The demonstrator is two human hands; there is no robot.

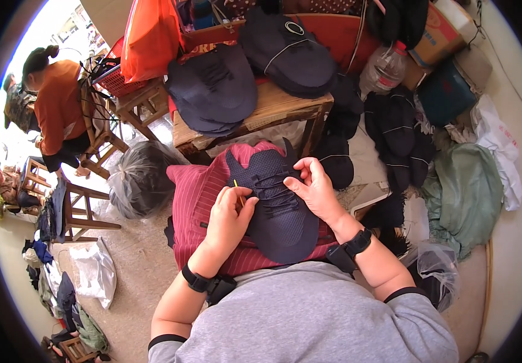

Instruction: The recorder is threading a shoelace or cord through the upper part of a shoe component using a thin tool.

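A dark navy shoe upper (284, 233) lies across my lap on a red striped cloth (191, 196). Its lace (276, 196) runs in rows across the middle, and the rounded toe points toward me. At the upper's left edge, my left hand (232, 215) is closed around a thin yellow stick-like tool (236, 184); only its tip and a short length show between the fingers. On the other side, my right hand (314, 190) rests by the lacing. Its thumb touches the upper, with the thumb and forefinger apart and nothing visible between them.
Stacked shoe uppers (212, 91) and a tied bundle (288, 57) sit on a wooden stool (261, 118) ahead. More bundles (397, 130) lie right, near a green cloth sack (466, 199). A stuffed plastic bag (143, 178) stands left; beyond it sits a person in orange (61, 106).
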